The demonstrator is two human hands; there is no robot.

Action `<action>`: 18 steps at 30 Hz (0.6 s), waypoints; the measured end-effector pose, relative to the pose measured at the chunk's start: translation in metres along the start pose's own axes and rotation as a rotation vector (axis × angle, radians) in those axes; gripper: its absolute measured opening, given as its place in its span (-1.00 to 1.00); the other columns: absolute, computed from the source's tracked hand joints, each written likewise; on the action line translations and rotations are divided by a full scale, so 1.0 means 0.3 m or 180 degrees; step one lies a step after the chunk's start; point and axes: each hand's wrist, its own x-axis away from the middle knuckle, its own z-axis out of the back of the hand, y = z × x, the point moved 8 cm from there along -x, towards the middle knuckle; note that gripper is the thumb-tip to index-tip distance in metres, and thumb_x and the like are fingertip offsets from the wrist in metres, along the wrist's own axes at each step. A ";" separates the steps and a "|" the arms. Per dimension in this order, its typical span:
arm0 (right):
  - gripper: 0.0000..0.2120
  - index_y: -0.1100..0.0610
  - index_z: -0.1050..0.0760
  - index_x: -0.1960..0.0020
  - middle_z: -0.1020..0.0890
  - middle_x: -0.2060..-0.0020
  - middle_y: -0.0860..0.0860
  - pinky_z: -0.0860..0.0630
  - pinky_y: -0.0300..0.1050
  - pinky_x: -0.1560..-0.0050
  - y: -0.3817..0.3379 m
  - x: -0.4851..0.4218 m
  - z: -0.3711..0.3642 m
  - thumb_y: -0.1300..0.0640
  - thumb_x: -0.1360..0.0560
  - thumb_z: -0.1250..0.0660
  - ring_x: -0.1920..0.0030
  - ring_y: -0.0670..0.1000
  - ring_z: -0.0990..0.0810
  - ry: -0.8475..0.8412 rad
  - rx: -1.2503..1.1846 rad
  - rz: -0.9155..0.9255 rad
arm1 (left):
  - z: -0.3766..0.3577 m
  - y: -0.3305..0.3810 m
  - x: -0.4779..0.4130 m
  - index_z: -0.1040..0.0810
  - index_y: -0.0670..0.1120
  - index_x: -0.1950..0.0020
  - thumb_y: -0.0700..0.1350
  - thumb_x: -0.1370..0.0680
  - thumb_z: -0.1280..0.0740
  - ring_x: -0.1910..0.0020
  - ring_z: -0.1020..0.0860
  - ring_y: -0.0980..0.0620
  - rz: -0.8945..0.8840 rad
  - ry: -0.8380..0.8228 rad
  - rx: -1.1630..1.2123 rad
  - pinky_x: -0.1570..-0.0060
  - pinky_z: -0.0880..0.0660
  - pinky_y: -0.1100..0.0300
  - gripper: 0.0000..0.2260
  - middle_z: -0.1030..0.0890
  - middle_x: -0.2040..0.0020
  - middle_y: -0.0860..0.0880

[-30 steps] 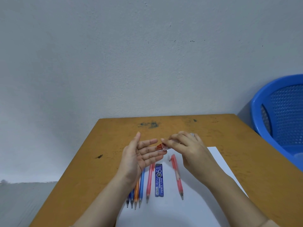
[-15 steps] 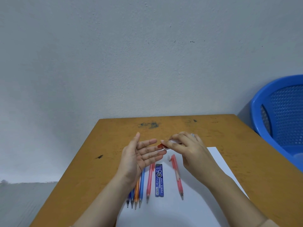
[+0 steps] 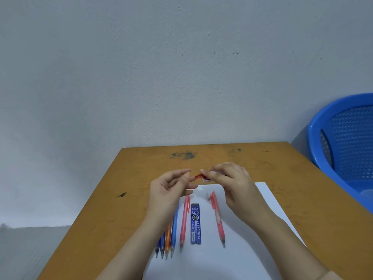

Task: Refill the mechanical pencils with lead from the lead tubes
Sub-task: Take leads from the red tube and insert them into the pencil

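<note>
Wooden table (image 3: 101, 219) with a white sheet (image 3: 201, 265) on it. From the left, lying side by side on the sheet: dark blue pencils (image 3: 160, 244), orange pencil (image 3: 168, 239), light blue pencil (image 3: 174, 229). Above them is the left hand (image 3: 169, 190), fingers curled, with thumb and forefinger at the red end of the small lead tube (image 3: 199, 176); whether they pinch it cannot be told. Next come the pink pencil (image 3: 184, 221), blue lead tube (image 3: 195, 223) and red pencil (image 3: 218, 217). The right hand (image 3: 232, 182) pinches the small lead tube, held in the air. Blue basket (image 3: 347, 148) at far right.
</note>
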 end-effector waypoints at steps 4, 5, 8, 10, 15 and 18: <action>-0.45 -0.01 -0.53 -0.24 -0.60 -0.01 -0.01 -0.50 0.11 0.08 0.008 -0.002 0.007 0.28 -0.40 0.01 -0.10 -0.03 -0.45 0.0081 -0.0085 -0.0036 | 0.004 0.076 0.023 -0.62 0.01 -0.01 -0.09 -0.45 -0.47 0.05 -0.59 0.22 -0.1428 0.0158 -0.1696 0.10 -0.50 0.40 -0.84 -0.63 0.09 0.17; -0.45 -0.01 -0.53 -0.24 -0.60 -0.01 -0.01 -0.50 0.12 0.08 0.008 -0.002 0.008 0.28 -0.40 0.01 -0.10 -0.03 -0.46 0.0078 -0.0101 -0.0040 | -0.006 0.091 0.034 -0.62 0.00 0.00 -0.07 -0.44 -0.47 0.05 -0.57 0.24 -0.1770 0.0149 -0.1946 0.09 -0.47 0.42 -0.84 -0.61 0.09 0.18; -0.46 -0.02 -0.52 -0.25 -0.60 -0.02 -0.02 -0.49 0.13 0.08 0.005 -0.003 0.005 0.26 -0.41 0.00 -0.10 -0.03 -0.46 0.0045 -0.0136 -0.0038 | -0.015 0.097 0.039 -0.64 -0.05 0.02 -0.06 -0.42 -0.45 0.05 -0.55 0.23 -0.2084 0.0133 -0.2149 0.06 -0.44 0.42 -0.83 -0.58 0.09 0.13; -0.47 -0.02 -0.53 -0.25 -0.60 -0.02 -0.02 -0.49 0.14 0.07 0.002 -0.002 0.002 0.25 -0.41 0.00 -0.10 -0.04 -0.46 0.0010 -0.0158 -0.0033 | -0.012 0.091 0.034 -0.65 -0.03 0.02 -0.05 -0.42 -0.45 0.07 -0.54 0.22 -0.2122 0.0150 -0.2211 0.06 -0.43 0.42 -0.84 -0.57 0.10 0.12; -0.50 -0.04 -0.53 -0.25 -0.60 -0.03 -0.03 -0.48 0.16 0.02 0.000 0.001 -0.004 0.21 -0.45 0.00 -0.12 -0.02 -0.47 -0.0070 -0.0201 -0.0072 | -0.013 0.089 0.034 -0.69 -0.04 0.06 -0.02 -0.43 -0.44 0.10 -0.54 0.20 -0.2252 0.0146 -0.2176 0.11 -0.46 0.37 -0.85 -0.58 0.13 0.08; -0.51 -0.05 -0.52 -0.25 -0.60 -0.03 -0.03 -0.48 0.16 0.01 -0.001 0.001 -0.004 0.21 -0.46 0.00 -0.12 -0.03 -0.47 -0.0087 -0.0215 -0.0075 | -0.015 0.093 0.038 -0.69 -0.05 0.10 0.02 -0.46 -0.37 0.12 -0.55 0.20 -0.2255 0.0144 -0.2151 0.13 -0.47 0.35 -0.82 -0.58 0.14 0.09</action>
